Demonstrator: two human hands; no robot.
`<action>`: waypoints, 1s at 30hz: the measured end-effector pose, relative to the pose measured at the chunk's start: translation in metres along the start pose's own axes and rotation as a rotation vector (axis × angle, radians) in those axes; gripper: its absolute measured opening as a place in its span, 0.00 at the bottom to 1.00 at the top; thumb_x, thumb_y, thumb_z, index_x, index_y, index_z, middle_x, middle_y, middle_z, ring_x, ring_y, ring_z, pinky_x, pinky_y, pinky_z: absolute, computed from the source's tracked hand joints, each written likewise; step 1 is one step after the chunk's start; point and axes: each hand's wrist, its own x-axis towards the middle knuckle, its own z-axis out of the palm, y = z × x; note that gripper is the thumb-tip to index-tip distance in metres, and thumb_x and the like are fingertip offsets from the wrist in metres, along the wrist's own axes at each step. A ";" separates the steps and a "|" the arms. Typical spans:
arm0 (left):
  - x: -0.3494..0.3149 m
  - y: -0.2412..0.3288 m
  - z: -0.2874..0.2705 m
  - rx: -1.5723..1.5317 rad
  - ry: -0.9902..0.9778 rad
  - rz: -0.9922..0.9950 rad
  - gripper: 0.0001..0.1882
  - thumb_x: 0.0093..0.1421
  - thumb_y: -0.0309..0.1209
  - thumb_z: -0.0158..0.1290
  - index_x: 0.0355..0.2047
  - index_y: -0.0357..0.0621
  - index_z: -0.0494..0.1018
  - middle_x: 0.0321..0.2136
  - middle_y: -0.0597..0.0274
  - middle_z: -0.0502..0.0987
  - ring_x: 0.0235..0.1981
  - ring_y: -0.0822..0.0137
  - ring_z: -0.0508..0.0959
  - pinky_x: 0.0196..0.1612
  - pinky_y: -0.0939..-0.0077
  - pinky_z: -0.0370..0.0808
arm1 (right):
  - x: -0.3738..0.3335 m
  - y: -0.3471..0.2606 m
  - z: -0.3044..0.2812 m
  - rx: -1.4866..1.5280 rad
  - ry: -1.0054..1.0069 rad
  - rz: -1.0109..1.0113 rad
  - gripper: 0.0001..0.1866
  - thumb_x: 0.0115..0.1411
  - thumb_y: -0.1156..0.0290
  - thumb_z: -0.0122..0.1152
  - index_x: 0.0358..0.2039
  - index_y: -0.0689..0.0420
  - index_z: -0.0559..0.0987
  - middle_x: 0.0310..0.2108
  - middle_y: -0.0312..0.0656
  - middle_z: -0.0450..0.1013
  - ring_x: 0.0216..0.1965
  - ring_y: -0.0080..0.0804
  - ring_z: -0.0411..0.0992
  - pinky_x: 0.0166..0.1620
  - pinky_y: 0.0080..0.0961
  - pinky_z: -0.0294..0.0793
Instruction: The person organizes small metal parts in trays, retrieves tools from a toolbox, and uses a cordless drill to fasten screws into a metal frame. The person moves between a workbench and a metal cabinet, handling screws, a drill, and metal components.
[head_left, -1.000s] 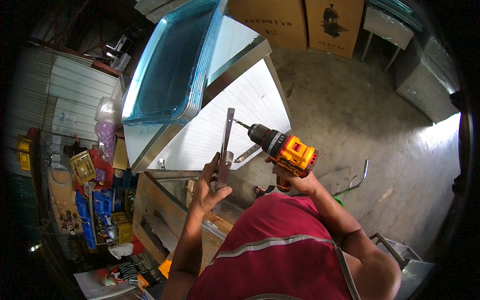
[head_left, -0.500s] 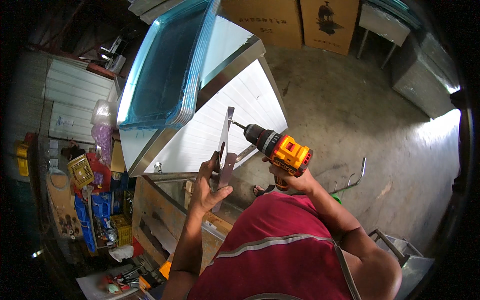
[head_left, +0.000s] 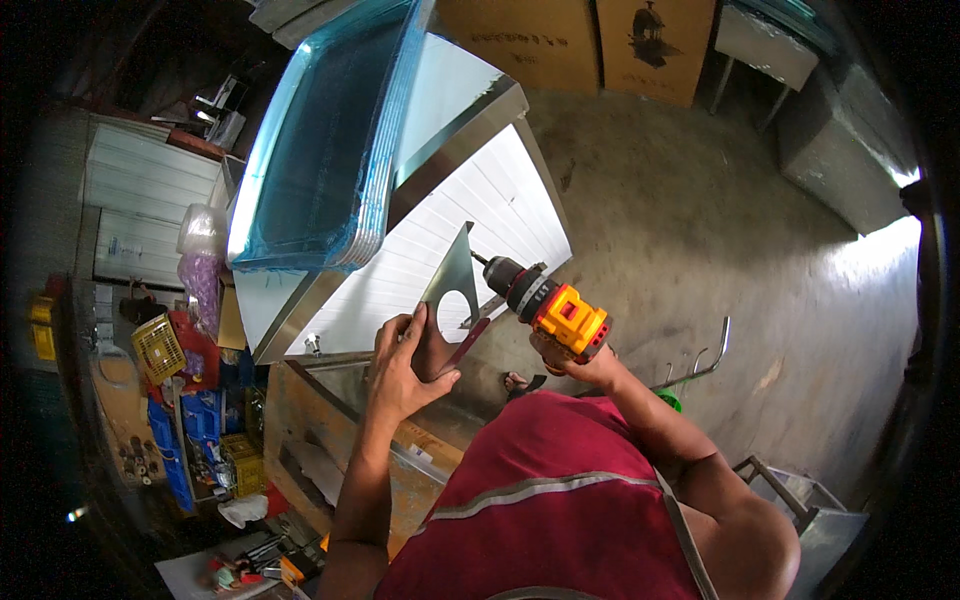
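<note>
My left hand [head_left: 405,370] is closed on the lower end of a sheet-metal bracket [head_left: 453,277], a tapered plate with a large round cutout and a bent flange. The plate stands tilted, its narrow tip pointing up and away. In my right hand [head_left: 580,362] is a yellow and black cordless drill [head_left: 565,318], gripped by its handle, aimed up and left. The bit ends close to the bracket's upper edge; whether it touches I cannot tell. Just beyond both is a box-shaped cabinet [head_left: 500,190] with white ribbed panels and metal edge trim.
Blue-filmed trays [head_left: 330,130] are stacked on the cabinet. At left are a yellow basket [head_left: 160,345], blue bins [head_left: 203,412] and a rusty metal bench [head_left: 310,410]. Cardboard boxes [head_left: 655,50] stand at the back; a bent metal rod [head_left: 722,345] rises at right.
The bracket has turned in my left hand, so its broad face and round cutout now show. My right hand and the drill have shifted slightly left and down.
</note>
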 end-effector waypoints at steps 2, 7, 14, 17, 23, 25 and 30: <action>0.009 0.000 -0.007 0.050 0.002 0.018 0.54 0.41 0.41 0.71 0.70 0.51 0.60 0.54 0.46 0.66 0.52 0.45 0.70 0.55 0.54 0.71 | 0.015 0.012 0.005 -0.081 0.040 -0.119 0.24 0.52 0.67 0.73 0.49 0.56 0.76 0.38 0.41 0.77 0.38 0.36 0.77 0.44 0.29 0.77; 0.029 -0.016 -0.026 0.193 -0.028 0.019 0.52 0.41 0.38 0.72 0.69 0.57 0.62 0.60 0.46 0.62 0.56 0.45 0.67 0.57 0.53 0.70 | 0.045 0.052 0.025 -0.024 0.053 -0.071 0.33 0.51 0.65 0.73 0.56 0.59 0.73 0.46 0.50 0.77 0.48 0.48 0.77 0.50 0.36 0.76; 0.045 -0.044 -0.031 0.303 -0.065 0.002 0.51 0.42 0.43 0.74 0.68 0.67 0.64 0.63 0.48 0.59 0.61 0.43 0.63 0.58 0.51 0.68 | 0.086 0.091 0.036 -0.117 -0.018 -0.202 0.35 0.46 0.66 0.74 0.55 0.58 0.73 0.48 0.50 0.75 0.47 0.51 0.76 0.49 0.39 0.76; 0.047 -0.049 -0.027 0.357 -0.042 0.032 0.50 0.43 0.45 0.73 0.68 0.69 0.64 0.64 0.46 0.60 0.64 0.39 0.61 0.61 0.44 0.64 | 0.096 0.099 0.044 -0.150 0.017 -0.222 0.36 0.45 0.64 0.75 0.55 0.58 0.73 0.48 0.52 0.76 0.46 0.53 0.76 0.47 0.40 0.77; 0.055 -0.060 -0.018 0.165 -0.060 -0.021 0.43 0.50 0.47 0.68 0.67 0.64 0.66 0.56 0.57 0.75 0.58 0.50 0.73 0.60 0.49 0.67 | 0.101 0.114 0.053 -0.146 0.055 -0.183 0.35 0.45 0.62 0.76 0.54 0.58 0.74 0.49 0.53 0.76 0.47 0.52 0.77 0.49 0.39 0.77; 0.055 -0.063 -0.016 0.131 -0.084 -0.046 0.40 0.52 0.47 0.67 0.65 0.58 0.69 0.57 0.55 0.74 0.58 0.50 0.74 0.60 0.51 0.68 | 0.103 0.116 0.054 -0.143 0.047 -0.160 0.35 0.45 0.61 0.76 0.54 0.58 0.74 0.49 0.52 0.76 0.48 0.52 0.77 0.49 0.38 0.77; 0.051 -0.069 -0.014 0.000 -0.124 -0.065 0.48 0.49 0.37 0.71 0.70 0.57 0.60 0.63 0.50 0.70 0.65 0.47 0.68 0.66 0.59 0.64 | 0.106 0.111 0.056 -0.186 0.050 -0.164 0.37 0.43 0.59 0.78 0.54 0.58 0.75 0.49 0.51 0.76 0.48 0.51 0.77 0.50 0.38 0.77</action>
